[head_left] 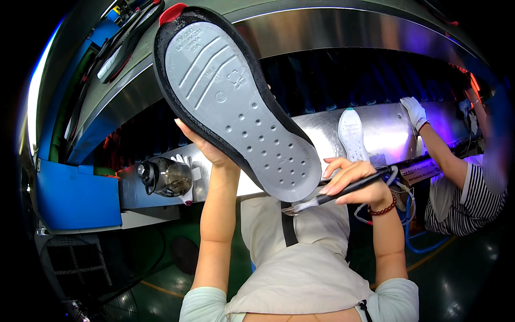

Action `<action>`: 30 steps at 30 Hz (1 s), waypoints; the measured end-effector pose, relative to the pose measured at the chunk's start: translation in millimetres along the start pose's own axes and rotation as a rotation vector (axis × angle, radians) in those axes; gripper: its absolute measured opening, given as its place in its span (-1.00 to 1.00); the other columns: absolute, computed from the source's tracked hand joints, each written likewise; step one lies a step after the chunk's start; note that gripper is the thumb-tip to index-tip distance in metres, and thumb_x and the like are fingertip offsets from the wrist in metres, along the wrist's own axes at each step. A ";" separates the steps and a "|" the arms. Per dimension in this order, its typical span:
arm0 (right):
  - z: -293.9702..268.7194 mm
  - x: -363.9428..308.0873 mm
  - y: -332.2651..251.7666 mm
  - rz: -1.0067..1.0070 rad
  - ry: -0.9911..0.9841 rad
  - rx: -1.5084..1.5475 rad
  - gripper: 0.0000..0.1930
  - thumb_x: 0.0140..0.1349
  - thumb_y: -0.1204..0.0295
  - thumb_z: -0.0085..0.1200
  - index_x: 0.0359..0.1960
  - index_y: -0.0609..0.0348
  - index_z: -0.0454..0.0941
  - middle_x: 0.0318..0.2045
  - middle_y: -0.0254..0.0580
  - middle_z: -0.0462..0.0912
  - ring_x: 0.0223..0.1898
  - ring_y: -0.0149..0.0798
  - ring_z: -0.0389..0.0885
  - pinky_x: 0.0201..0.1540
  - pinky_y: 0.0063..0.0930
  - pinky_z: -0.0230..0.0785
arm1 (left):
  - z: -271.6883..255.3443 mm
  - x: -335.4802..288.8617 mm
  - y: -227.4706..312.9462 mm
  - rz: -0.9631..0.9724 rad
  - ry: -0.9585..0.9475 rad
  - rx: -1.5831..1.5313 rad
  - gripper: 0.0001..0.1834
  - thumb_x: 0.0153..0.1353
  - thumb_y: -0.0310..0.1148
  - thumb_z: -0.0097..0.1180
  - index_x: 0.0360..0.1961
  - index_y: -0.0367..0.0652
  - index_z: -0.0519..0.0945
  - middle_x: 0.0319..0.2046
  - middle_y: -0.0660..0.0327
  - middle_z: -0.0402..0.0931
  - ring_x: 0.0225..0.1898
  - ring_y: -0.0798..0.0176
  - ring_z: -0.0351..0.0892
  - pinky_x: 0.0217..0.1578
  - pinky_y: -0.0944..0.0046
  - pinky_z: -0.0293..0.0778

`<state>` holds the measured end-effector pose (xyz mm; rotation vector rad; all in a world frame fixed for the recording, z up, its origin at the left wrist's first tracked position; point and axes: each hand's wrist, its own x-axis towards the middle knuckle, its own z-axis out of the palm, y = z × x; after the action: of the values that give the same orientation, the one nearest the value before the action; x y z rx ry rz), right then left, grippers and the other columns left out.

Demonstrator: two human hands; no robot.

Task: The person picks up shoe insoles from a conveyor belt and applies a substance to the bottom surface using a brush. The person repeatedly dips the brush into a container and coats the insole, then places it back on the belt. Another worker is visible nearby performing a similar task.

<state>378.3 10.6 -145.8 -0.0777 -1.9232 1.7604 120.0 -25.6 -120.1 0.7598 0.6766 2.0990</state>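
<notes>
So, far out at ten o'clock, dark soles lie in wait; at nine, a bottle stands on the bench. Next in, the left hand has its fingers wrapped round the sole, held up underside out, toe at eleven o'clock, heel towards five. Black runs round the toe and both sides; whether that's fresh coating, I can't tell. At five, the brush has its tip right by the heel; contact's unclear. I'd call this mid-job, with the heel edge in hand. Towards three, the right hand grips that brush, fingers curled closely round it. Between two and three: a pale sole, unattended, then a co-worker's gloved hand.
</notes>
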 end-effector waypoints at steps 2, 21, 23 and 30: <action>-1.2 -1.4 6.2 0.062 0.210 0.250 -0.78 -0.24 0.67 0.15 -0.44 0.27 0.57 -0.36 -0.10 0.58 -0.18 -0.25 0.45 0.03 -0.35 0.17 | 6.0 4.5 2.2 0.041 0.048 0.109 0.01 -0.10 0.45 -0.39 0.20 -0.13 -0.06 0.09 -0.23 0.01 0.07 -0.23 0.12 0.00 -0.15 0.18; 13.4 20.0 -24.8 0.044 0.008 0.071 -0.80 -0.18 0.65 0.17 -0.41 0.29 0.56 -0.37 -0.03 0.59 -0.27 -0.20 0.56 -0.19 -0.44 0.40 | -19.5 -38.2 -8.7 -0.934 -0.274 -0.354 -0.33 -0.16 -0.12 -0.03 -0.01 -0.32 0.26 -0.17 0.03 0.38 -0.19 0.15 0.43 -0.17 0.25 0.37; 13.8 26.3 -21.6 0.036 -0.012 -0.098 -0.82 -0.14 0.64 0.15 -0.41 0.30 0.55 -0.36 -0.04 0.58 -0.24 -0.21 0.56 -0.17 -0.46 0.40 | -11.4 -34.7 -3.0 -1.035 -0.287 -0.295 -0.38 -0.17 -0.21 0.00 -0.04 -0.34 0.31 -0.21 0.06 0.44 -0.24 0.20 0.47 -0.19 0.30 0.38; 5.3 23.3 -33.2 0.024 -0.268 -0.173 -0.84 -0.13 0.62 0.15 -0.43 0.24 0.56 -0.34 -0.10 0.59 -0.28 -0.21 0.57 -0.25 -0.50 0.40 | 5.2 -30.7 6.6 -1.228 -0.250 -0.053 -0.43 -0.13 -0.15 0.02 -0.06 -0.23 0.37 -0.32 0.09 0.48 -0.35 0.23 0.48 -0.27 0.34 0.38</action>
<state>366.1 9.7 -106.8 0.0783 -2.2723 1.6858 136.1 -53.0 -120.8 0.3736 0.6811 0.8807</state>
